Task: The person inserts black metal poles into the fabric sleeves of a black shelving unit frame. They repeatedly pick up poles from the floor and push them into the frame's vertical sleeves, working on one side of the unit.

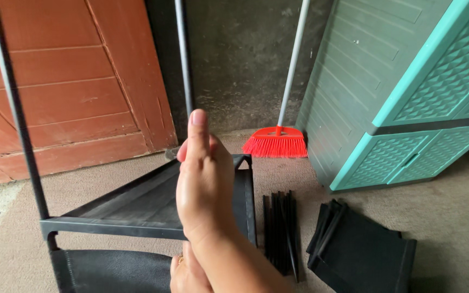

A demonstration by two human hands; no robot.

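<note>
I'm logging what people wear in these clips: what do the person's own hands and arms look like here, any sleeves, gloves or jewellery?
Both hands are bare, with no gloves. The raised hand and the forearm below it show no sleeve, watch or bracelet in the visible part. The lower hand, mostly hidden behind that forearm, wears a small gold-coloured ring on one finger. Nails are short and unpainted where visible.

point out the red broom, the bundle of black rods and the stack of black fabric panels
red broom (pixel 276 144), head view, on the red bristles
bundle of black rods (pixel 281 230), head view, mid-length of the bundle
stack of black fabric panels (pixel 366 250), head view, top panel's fabric
</note>
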